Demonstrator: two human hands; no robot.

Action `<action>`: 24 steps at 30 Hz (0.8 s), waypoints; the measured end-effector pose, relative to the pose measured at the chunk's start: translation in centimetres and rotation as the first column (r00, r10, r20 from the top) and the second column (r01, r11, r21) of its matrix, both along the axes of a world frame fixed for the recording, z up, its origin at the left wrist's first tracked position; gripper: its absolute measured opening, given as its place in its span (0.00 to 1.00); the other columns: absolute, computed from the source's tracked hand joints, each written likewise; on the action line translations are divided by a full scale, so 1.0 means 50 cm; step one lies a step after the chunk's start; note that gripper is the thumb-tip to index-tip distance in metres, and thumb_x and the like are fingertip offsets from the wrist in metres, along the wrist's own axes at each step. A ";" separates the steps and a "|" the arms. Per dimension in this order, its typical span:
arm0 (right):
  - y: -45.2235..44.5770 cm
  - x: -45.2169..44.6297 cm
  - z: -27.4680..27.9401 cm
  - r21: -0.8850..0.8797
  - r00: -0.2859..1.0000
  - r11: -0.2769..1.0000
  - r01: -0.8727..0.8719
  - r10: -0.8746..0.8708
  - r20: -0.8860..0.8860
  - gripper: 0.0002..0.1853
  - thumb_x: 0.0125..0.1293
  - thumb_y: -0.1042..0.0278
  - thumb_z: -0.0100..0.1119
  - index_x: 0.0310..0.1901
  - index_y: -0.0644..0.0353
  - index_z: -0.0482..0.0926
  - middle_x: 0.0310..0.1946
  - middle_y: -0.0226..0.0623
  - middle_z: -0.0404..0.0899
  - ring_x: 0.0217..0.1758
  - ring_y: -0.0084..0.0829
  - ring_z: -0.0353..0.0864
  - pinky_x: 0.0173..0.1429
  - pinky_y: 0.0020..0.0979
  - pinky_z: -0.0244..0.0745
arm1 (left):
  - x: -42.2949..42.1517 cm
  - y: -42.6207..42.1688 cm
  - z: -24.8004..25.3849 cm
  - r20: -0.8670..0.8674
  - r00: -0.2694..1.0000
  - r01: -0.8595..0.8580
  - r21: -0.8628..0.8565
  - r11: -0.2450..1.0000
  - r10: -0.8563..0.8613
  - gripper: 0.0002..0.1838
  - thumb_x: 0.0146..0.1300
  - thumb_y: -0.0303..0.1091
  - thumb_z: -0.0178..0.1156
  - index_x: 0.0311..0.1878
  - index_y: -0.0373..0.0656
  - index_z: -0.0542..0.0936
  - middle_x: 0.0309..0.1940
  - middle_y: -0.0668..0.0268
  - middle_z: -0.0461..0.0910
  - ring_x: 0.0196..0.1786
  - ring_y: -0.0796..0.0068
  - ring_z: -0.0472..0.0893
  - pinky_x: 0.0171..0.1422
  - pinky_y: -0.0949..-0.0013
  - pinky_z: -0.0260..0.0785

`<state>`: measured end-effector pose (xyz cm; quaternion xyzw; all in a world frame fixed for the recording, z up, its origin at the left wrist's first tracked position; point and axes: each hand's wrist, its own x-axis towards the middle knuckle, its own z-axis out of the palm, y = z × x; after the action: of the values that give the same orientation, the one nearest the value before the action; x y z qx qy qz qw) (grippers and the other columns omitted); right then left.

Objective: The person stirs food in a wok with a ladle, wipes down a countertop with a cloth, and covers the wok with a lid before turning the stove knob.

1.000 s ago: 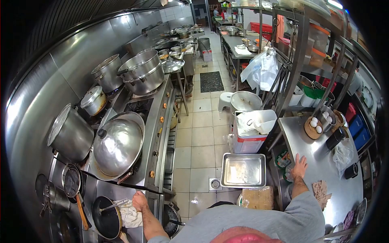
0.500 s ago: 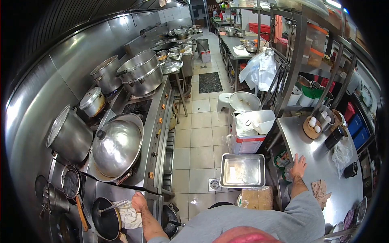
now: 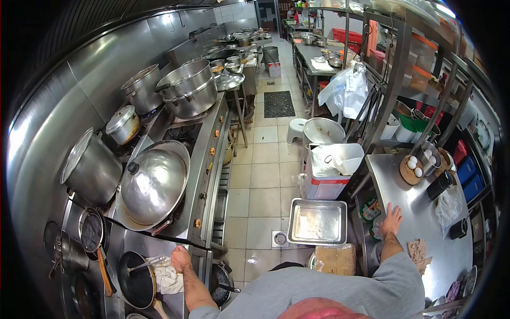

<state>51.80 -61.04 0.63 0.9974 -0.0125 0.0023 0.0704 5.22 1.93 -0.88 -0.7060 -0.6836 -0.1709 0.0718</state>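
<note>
My left hand (image 3: 181,258) is closed at the front edge of the stove counter, beside a white cloth (image 3: 169,276); what it grips, if anything, is hidden. A black frying pan (image 3: 135,284) with a metal utensil lies just left of the cloth. On the right, my right hand (image 3: 391,219) rests with fingers spread on the steel table (image 3: 406,218), holding nothing. Crumpled brown paper (image 3: 418,255) lies on that table near my right forearm. Farther back stand eggs in a round holder (image 3: 409,173), a black container (image 3: 440,185) and a clear plastic bag (image 3: 449,210).
A domed lid (image 3: 154,186) covers a wok on the stove, with large pots (image 3: 91,169) around it. On the floor ahead are a metal tray (image 3: 317,222), a cardboard box (image 3: 336,260) and a white stool (image 3: 295,129). A person (image 3: 290,13) stands far back.
The view has shifted slightly. Both hands stay where they were, the left one closed by the cloth and the right one flat on the table.
</note>
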 end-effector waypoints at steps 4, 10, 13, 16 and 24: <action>0.003 0.001 0.006 0.008 1.000 1.000 -0.008 0.008 -0.005 0.57 0.45 0.67 0.70 0.73 0.46 0.40 0.71 0.50 0.44 0.75 0.46 0.41 0.73 0.49 0.44 | -0.003 0.003 -0.005 -0.019 1.000 0.020 0.001 1.000 -0.020 0.23 0.65 0.46 0.46 0.24 0.42 0.82 0.26 0.54 0.82 0.28 0.51 0.82 0.33 0.52 0.74; 0.018 -0.009 0.027 -0.001 0.999 1.000 0.010 -0.010 -0.035 0.57 0.46 0.68 0.69 0.73 0.46 0.39 0.71 0.50 0.43 0.76 0.47 0.40 0.73 0.48 0.43 | -0.002 0.006 -0.007 -0.027 1.000 -0.004 -0.028 1.000 0.003 0.23 0.65 0.46 0.45 0.24 0.43 0.82 0.26 0.55 0.82 0.29 0.51 0.82 0.34 0.51 0.74; 0.020 -0.011 0.030 0.004 0.999 1.000 0.014 -0.013 -0.034 0.57 0.46 0.68 0.68 0.73 0.45 0.39 0.71 0.49 0.43 0.76 0.46 0.40 0.73 0.49 0.43 | -0.001 0.006 -0.006 -0.018 1.000 -0.014 -0.038 0.999 0.013 0.23 0.65 0.46 0.44 0.25 0.43 0.82 0.27 0.55 0.82 0.30 0.51 0.82 0.34 0.51 0.74; 0.013 -0.002 0.014 0.001 1.000 1.000 0.007 -0.007 -0.008 0.56 0.47 0.70 0.67 0.73 0.45 0.39 0.71 0.49 0.43 0.76 0.46 0.40 0.74 0.48 0.43 | 0.004 0.000 0.008 -0.006 1.000 -0.019 -0.068 0.997 0.019 0.22 0.65 0.46 0.44 0.26 0.43 0.83 0.28 0.55 0.82 0.31 0.51 0.82 0.35 0.51 0.73; 0.004 0.005 0.004 0.001 1.000 1.000 -0.009 0.009 -0.029 0.55 0.47 0.73 0.66 0.73 0.41 0.40 0.72 0.48 0.44 0.76 0.45 0.41 0.73 0.48 0.45 | -0.003 0.009 -0.004 -0.045 0.999 -0.019 -0.073 0.997 0.016 0.22 0.65 0.46 0.43 0.27 0.45 0.83 0.28 0.55 0.83 0.31 0.52 0.83 0.35 0.53 0.75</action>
<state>52.05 -60.83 0.84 0.9974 -0.0069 -0.0121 0.0702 5.07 2.38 -1.08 -0.7058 -0.6937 -0.1292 0.0626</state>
